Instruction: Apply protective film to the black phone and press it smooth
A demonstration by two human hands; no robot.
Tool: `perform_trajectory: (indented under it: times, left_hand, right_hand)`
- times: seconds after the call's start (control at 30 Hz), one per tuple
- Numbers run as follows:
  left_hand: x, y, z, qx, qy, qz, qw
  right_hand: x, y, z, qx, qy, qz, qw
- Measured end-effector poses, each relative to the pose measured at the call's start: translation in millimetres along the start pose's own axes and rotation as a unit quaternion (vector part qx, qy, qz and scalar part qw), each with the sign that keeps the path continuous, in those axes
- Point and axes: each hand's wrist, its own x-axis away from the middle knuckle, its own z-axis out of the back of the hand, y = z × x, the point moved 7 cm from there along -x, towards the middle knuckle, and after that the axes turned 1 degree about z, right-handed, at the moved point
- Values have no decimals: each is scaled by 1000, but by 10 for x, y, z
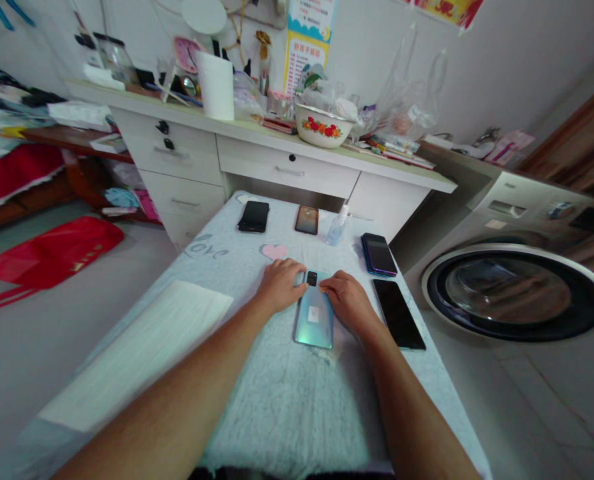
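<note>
Grey script (207, 251) reading "Love" ran across the tablecloth (277, 390), left of the frame's centre. At top centre, a Chinese heading (307, 53) on the wall poster (309, 40) began "好孩子"; its finer print was too small. Gold lettering (87, 257) on the red bag (47, 257), at left, was blurred.

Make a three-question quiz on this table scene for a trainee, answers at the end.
1. Which thing lies between the left hand and right hand?
a) brown rectangular phone
b) glossy blue-green rectangular phone
c) clear plastic bottle with a white top

2. True or false: in the picture, that clear bottle stands left of the printed pink heart.

3. Fill in: the script word printed on the pale fabric cloth is ____.

Key: 1 b; 2 False, the bottle stands right of the heart; 3 Love.
</note>
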Motion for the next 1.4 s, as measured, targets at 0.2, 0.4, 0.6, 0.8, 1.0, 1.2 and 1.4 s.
perform_trajectory:
  times: [0.2, 0.4, 0.6, 0.8, 1.0, 1.2, 1.4]
  left_hand:
    - [2, 12, 7, -3, -6, 4, 1000]
    - [-2, -3, -2, -1, -5, 5, 1000]
    - [2, 13, 9, 0, -1, -1, 1000]
    - [6, 7, 5, -1, -2, 2, 1000]
    - [6, 5, -1, -2, 6, -7, 1000]
    - [11, 21, 15, -6, 0, -2, 1000]
    - [9, 20, 10, -4, 1, -3, 1000]
  right_hand:
    - [-28, 17, -57, 15, 14, -14, 1000]
    - [-81, 80, -71, 19, 41, -34, 998]
    - [-71, 42, -60, 39, 39, -41, 998]
    - [-62, 34, -80, 60, 34, -46, 997]
    - [-59, 29, -103, 64, 16, -61, 996]
    - [-70, 10, -90, 68, -14, -49, 996]
    - [-62, 10, -69, 66, -38, -51, 996]
